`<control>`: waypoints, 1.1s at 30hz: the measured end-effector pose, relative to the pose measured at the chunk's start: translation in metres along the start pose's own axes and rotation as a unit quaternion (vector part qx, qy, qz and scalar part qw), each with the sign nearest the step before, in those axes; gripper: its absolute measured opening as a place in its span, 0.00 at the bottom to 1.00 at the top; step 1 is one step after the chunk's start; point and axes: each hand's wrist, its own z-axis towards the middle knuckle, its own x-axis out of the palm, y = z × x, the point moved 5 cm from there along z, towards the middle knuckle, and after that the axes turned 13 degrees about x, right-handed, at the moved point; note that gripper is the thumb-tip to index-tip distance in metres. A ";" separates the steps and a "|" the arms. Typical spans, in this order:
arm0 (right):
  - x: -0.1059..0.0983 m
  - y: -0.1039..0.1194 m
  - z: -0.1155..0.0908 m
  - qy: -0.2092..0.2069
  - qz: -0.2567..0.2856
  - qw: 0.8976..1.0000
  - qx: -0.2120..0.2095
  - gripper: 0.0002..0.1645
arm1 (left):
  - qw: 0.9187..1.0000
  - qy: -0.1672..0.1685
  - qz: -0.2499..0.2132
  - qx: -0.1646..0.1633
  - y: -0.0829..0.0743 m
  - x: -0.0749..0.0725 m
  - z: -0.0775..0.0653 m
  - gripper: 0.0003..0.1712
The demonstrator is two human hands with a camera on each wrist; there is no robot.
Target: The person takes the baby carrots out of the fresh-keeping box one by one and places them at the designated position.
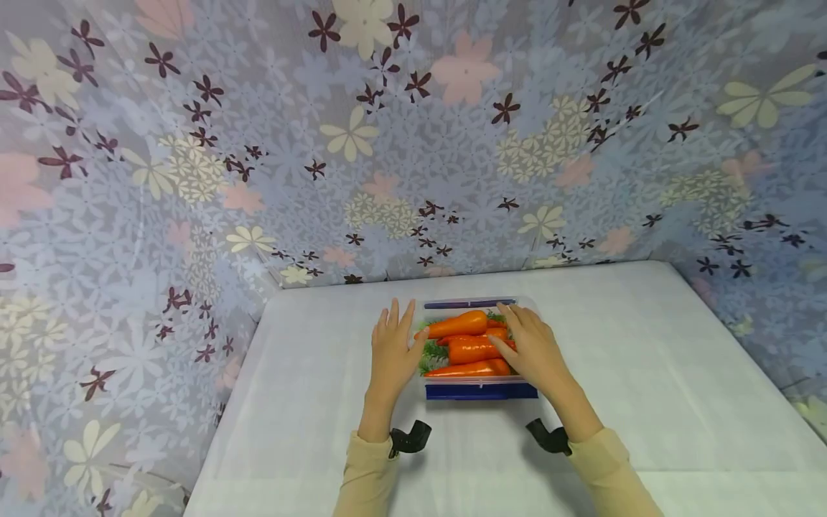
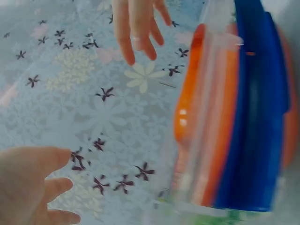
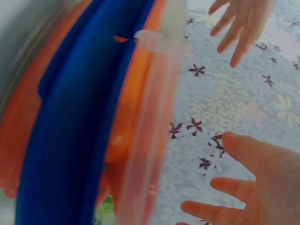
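A clear plastic container [image 1: 481, 380] stands on the white table in the head view, with several orange carrots [image 1: 474, 350] and leafy greens [image 1: 431, 353] inside. Along its front side runs a blue latch [image 1: 481, 393], which looms large in both wrist views [image 2: 258, 112]. My left hand [image 1: 393, 352] is at the container's left side, fingers extended and spread, thumb tip close to a carrot's pointed end. Over the right side hovers my right hand [image 1: 533, 348], its fingers straight and overlapping the carrots' thick ends in this view. Neither hand grips anything.
The white table [image 1: 310, 402] reaches back to a wall with flowered covering [image 1: 413, 143], which also closes off the left and right. Black wrist mounts [image 1: 411, 436] sit on both wrists, beside beige sleeves [image 1: 371, 467]. A narrow blue strip [image 1: 468, 304] lines the container's back edge.
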 end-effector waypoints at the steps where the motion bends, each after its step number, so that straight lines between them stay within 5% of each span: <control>1: 0.003 0.000 0.000 0.003 0.006 1.000 -0.005 0.39 | 1.000 -0.006 -0.011 -0.007 0.003 0.001 -0.004 0.32; 10: 0.024 0.004 0.007 0.050 0.033 0.997 -0.045 0.36 | 0.994 -0.003 -0.093 -0.060 0.025 0.020 -0.030 0.35; 20: 0.039 0.000 0.009 0.089 0.021 0.993 -0.070 0.31 | 0.979 0.043 -0.174 -0.100 0.037 0.044 -0.052 0.53; 25: 0.041 -0.003 0.012 0.077 -0.006 0.994 -0.081 0.30 | 0.978 0.039 -0.180 -0.095 0.042 0.052 -0.064 0.62; 33: 0.044 -0.002 0.012 0.060 -0.005 0.991 -0.119 0.24 | 0.981 0.002 -0.181 -0.075 0.044 0.060 -0.074 0.61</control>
